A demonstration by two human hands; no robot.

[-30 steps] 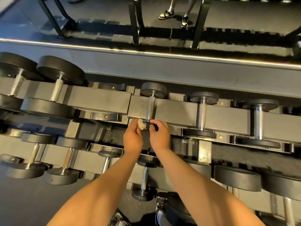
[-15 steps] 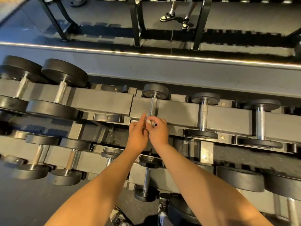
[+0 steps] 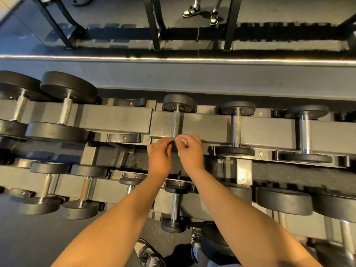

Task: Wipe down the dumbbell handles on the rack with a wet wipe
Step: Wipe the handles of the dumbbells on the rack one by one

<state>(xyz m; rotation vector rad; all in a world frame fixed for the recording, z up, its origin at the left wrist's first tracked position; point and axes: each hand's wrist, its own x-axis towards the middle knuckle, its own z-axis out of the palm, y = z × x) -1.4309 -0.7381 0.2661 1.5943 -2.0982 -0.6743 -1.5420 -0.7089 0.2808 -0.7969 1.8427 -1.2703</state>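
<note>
A small dumbbell with a knurled steel handle [image 3: 176,123] lies on the upper tier of the rack [image 3: 204,130], straight ahead of me. Both hands meet at the handle's near end. My right hand [image 3: 190,151] pinches a crumpled whitish wet wipe [image 3: 182,141] against the base of the handle. My left hand [image 3: 159,155] curls its fingers round the dumbbell's dark near head, which is mostly hidden beneath both hands. More dumbbells [image 3: 236,130] with steel handles sit to the right and left on the same tier.
Larger dumbbells [image 3: 65,112] fill the upper left. A lower tier holds smaller dumbbells [image 3: 174,207] near my forearms. Behind the rack a mirror reflects a person's feet [image 3: 201,13] and black frame legs. My shoes [image 3: 148,253] stand on the dark floor.
Both hands slid up the handle half a second ago and have come back down to its near end. The wipe, earlier by my left thumb, now shows at my right fingers.
</note>
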